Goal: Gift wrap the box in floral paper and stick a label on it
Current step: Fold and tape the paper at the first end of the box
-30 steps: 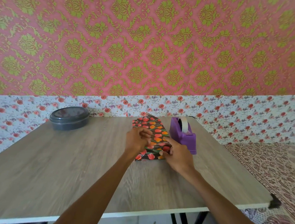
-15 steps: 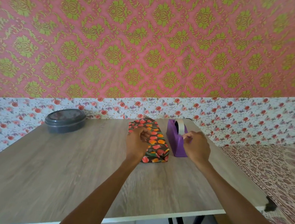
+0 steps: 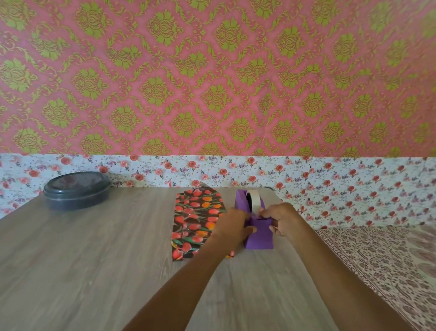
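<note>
The left fingers (image 3: 250,229) clasp the dispenser (image 3: 259,235), the right fingers (image 3: 266,213) pinch the tape (image 3: 253,202) (arm half-hides the box (image 3: 197,216)).

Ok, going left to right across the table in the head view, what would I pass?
Dark round lidded container → floral-wrapped box → purple tape dispenser.
</note>
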Demonstrator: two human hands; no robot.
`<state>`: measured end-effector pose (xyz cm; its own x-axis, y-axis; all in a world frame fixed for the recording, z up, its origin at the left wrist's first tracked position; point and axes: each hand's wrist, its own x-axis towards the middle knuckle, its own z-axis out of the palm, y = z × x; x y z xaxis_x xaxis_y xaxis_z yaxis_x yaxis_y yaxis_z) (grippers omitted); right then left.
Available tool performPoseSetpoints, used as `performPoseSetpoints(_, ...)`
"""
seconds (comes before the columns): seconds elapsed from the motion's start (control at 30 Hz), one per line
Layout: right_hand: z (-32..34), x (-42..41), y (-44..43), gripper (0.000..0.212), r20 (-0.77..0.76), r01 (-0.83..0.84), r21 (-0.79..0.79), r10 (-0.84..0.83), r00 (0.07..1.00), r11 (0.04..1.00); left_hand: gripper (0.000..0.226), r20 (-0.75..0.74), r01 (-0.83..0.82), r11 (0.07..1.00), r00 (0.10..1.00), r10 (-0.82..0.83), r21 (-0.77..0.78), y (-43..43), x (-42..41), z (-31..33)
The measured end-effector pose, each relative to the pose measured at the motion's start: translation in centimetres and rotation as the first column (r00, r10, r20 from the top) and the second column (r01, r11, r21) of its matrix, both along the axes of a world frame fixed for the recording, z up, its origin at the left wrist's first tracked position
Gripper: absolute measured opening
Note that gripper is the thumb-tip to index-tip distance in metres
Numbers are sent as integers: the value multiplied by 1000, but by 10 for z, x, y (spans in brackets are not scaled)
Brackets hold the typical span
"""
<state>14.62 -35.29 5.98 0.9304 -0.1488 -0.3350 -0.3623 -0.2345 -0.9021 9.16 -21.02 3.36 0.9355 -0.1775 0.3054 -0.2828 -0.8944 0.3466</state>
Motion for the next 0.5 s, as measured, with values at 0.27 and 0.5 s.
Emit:
performPoseSetpoints(0.27,3,-10,-10,19,84,71,375,-110,990,924,38,-71,10,1000,997,-9,13,-5,21,11)
performPoseSetpoints(0.5,-28,-17,-10,24,214,114,-26,-106,971,993,35,-71,0,1000,997,2,26,-5,21,10)
